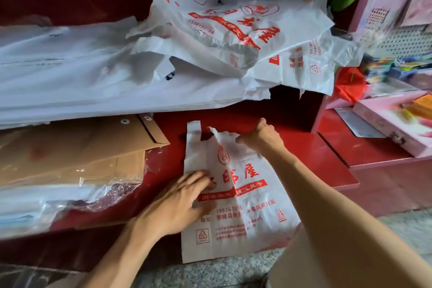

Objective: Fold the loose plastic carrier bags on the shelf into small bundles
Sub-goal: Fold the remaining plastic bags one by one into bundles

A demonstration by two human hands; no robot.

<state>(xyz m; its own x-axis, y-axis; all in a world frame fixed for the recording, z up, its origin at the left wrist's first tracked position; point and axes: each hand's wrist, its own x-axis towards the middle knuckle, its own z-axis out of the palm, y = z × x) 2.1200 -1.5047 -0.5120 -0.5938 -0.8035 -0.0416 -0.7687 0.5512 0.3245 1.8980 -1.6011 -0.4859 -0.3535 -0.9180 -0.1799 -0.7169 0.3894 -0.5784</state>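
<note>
While left hand (177, 203) presses flat, right hand (261, 138) pinches bag (245, 217) printed "15535".

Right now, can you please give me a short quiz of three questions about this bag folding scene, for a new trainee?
1. True or false: the left hand lies flat on the carrier bag.
2. What does the right hand pinch? A) a brown envelope B) the bag's upper part C) a pink box
3. Fill in: the loose bags pile lies ___ the flat bag, farther from the person.

Key: 1 true; 2 B; 3 behind
</note>
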